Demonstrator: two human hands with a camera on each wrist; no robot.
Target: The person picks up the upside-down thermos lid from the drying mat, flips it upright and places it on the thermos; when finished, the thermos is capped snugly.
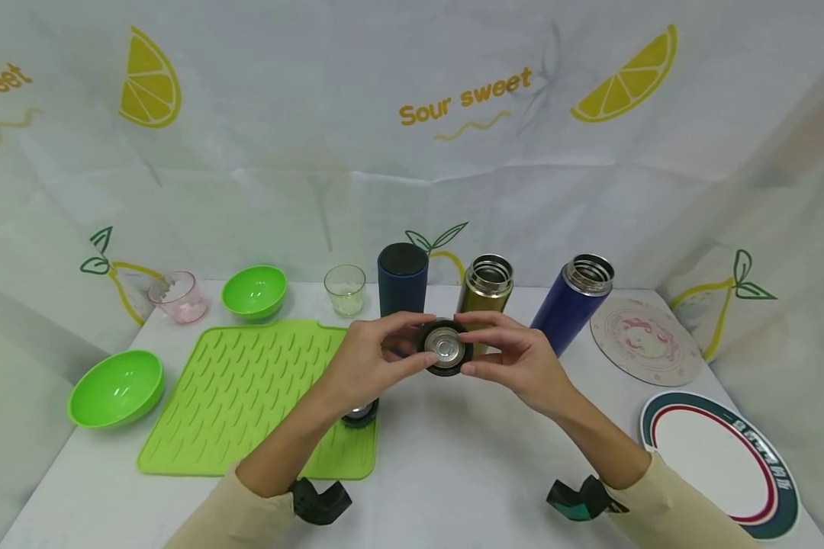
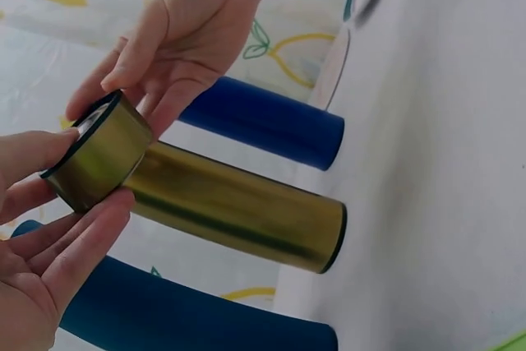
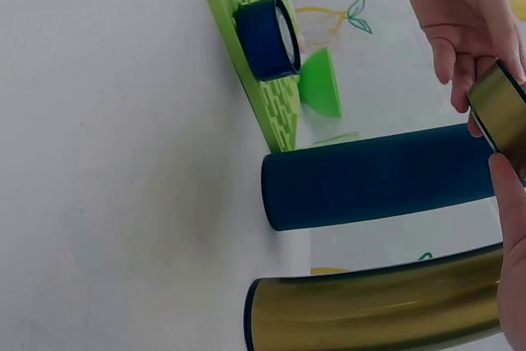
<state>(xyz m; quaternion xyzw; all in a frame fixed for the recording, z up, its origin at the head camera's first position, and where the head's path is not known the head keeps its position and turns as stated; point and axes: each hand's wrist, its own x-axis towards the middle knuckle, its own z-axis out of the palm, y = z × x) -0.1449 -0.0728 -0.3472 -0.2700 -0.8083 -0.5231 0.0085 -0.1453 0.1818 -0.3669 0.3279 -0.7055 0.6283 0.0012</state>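
Between both hands a gold lid (image 2: 103,154) is held up with its black rim and metal inside facing the head camera. My left hand (image 1: 371,354) pinches it from the left, thumb over the rim. From the other side the fingertips of my right hand (image 1: 515,354) grip it. Just behind stands a gold thermos (image 1: 487,282), its mouth uncovered. A blue thermos (image 1: 570,301), also uncovered, is to its right, and a dark teal thermos (image 1: 403,278) with a dark top is to its left. A blue lid (image 3: 267,39) rests on the green mat, partly hidden by my left arm in the head view.
A green ribbed mat (image 1: 247,396) covers the left of the table. Around it are two green bowls (image 1: 117,389), a pink glass (image 1: 178,297) and a clear glass (image 1: 346,290). At the right lie a round patterned board (image 1: 645,341) and an oval plate (image 1: 721,465).
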